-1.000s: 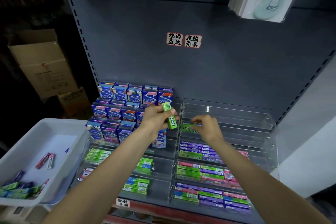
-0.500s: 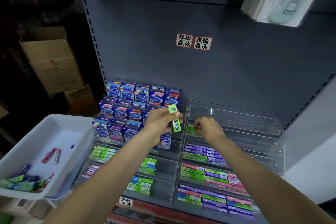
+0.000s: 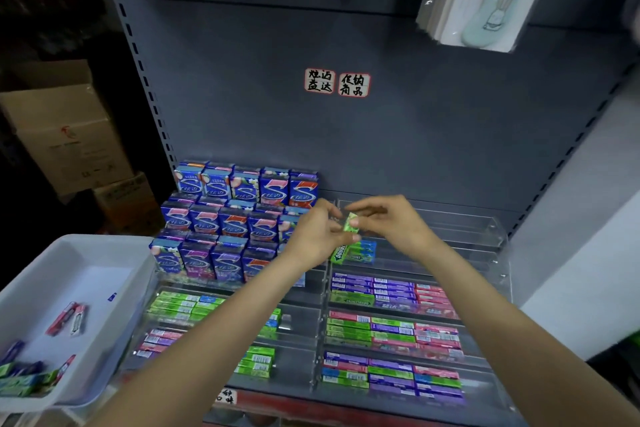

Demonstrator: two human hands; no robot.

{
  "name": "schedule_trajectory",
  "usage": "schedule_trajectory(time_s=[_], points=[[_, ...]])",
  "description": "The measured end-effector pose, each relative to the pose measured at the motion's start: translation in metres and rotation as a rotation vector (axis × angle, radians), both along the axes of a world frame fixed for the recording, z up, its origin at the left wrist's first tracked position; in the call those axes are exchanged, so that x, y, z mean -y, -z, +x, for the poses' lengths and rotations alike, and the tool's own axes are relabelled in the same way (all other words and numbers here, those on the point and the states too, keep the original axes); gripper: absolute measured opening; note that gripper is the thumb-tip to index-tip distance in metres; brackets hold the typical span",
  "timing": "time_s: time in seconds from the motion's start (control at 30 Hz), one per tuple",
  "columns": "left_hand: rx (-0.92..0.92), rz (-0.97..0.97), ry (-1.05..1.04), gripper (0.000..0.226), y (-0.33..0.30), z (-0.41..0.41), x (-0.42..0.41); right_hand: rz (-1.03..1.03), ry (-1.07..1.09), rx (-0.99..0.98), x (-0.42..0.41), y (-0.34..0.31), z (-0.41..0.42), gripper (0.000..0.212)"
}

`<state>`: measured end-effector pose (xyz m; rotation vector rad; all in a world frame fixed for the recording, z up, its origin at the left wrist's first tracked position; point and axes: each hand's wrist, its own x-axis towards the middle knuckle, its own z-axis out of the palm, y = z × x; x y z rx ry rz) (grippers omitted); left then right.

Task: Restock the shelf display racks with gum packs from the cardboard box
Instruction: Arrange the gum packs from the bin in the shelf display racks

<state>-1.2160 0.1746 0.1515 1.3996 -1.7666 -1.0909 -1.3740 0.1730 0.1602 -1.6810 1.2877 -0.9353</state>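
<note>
Both sets of fingers pinch one green gum pack (image 3: 350, 222): left hand (image 3: 317, 236) low on it, right hand (image 3: 388, 224) at its top end. It's upright above the clear acrylic rack (image 3: 450, 236), where other green packs (image 3: 358, 252) lie.

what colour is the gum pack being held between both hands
Green gum pack, best seen in the head view.

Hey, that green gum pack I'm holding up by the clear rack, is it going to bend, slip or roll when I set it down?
The green gum pack, pinched between the left hand and right hand, keeps a straight, boxy shape, so it probably stays stiff. Its flat sides suggest it won't roll. The wrapper looks glossy, so it may slide on the clear rack.
</note>
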Motion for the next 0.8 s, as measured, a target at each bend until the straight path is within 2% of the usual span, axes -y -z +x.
schedule_trajectory(time_s=[0.13, 0.23, 0.37, 0.53, 0.67, 0.8], points=[[0.031, -0.016, -0.002, 0.033, 0.002, 0.0, 0.001, 0.006, 0.056, 0.017, -0.005, 0.008, -0.018, 0.012], [0.125, -0.073, -0.037, 0.025, 0.009, 0.006, 0.001, 0.017, 0.238, 0.035, -0.005, 0.025, -0.031, 0.011], [0.212, -0.059, -0.045, 0.04, 0.021, 0.009, -0.001, 0.001, 0.365, -0.108, -0.006, 0.05, -0.038, 0.011], [0.314, -0.021, 0.005, 0.062, 0.027, 0.002, -0.006, -0.012, 0.329, -0.335, -0.007, 0.063, -0.031, 0.011], [0.331, 0.031, 0.006, 0.06, 0.034, -0.002, -0.007, -0.027, 0.243, -0.491, -0.006, 0.069, -0.026, 0.02], [0.301, 0.061, -0.011, 0.064, 0.045, -0.006, -0.002, -0.055, 0.232, -0.578, -0.004, 0.073, -0.025, 0.019]])
